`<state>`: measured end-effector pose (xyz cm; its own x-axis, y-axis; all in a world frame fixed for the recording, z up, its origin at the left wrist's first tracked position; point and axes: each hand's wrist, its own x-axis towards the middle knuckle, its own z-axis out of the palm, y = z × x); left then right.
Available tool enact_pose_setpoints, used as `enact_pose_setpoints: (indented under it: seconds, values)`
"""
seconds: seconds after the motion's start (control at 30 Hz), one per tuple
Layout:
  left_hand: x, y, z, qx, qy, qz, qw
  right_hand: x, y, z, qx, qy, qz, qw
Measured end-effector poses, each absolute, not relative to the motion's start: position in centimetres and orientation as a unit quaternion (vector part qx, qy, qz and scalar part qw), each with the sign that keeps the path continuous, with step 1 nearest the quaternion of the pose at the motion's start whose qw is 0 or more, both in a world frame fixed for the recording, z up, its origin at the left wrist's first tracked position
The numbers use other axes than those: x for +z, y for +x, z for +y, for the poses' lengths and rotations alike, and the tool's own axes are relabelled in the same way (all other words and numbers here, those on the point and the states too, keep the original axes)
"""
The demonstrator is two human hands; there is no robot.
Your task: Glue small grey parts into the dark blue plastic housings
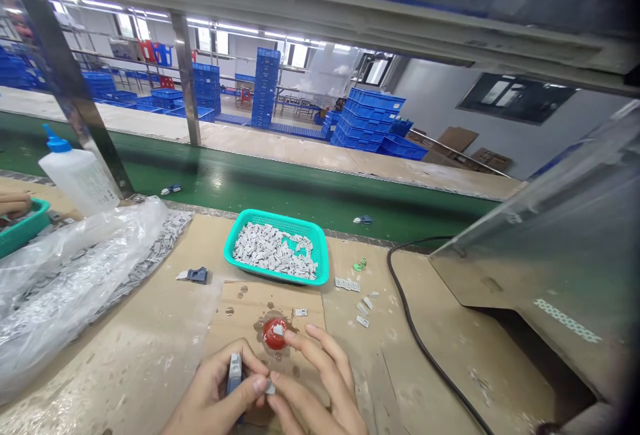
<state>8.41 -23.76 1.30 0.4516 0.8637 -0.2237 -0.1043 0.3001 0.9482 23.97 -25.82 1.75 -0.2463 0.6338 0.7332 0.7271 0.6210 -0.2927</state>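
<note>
My left hand (213,391) is closed around a grey-and-dark-blue plastic part (235,369), held upright; its lower end is hidden by the fingers. Between the thumb and finger of my right hand (320,381) is a small light-grey plastic piece (271,387), and my left thumb tip is beside it. Just beyond the hands sits a small round red dish (273,338) with a wet-looking surface and another grey piece in it. My raised right index fingertip appears at its right edge; whether they touch I cannot tell. A loose grey piece (301,313) lies behind the right hand.
A green basket (324,248) of grey pieces stands at the back. Left are a blue-and-grey part (197,275), a plastic bag (90,275) and a blue-capped bottle (80,175). A black cable (413,328) and metal housing lie right. Beyond runs a green conveyor (280,185). Another person's hand (14,205) shows far left.
</note>
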Motion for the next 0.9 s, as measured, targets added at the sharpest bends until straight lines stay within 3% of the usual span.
enact_pose_setpoints:
  seconds: [0.37,0.9]
  values:
    - [-0.6,7.2,-23.0,0.363,0.469,0.45,0.668,-0.8,26.2,-22.9,0.025,-0.566,-0.726,0.391]
    - [-0.2,5.7,-22.6,0.388,0.387,0.423,0.722,-1.4,25.9,-22.7,-0.021,-0.543,-0.748,0.382]
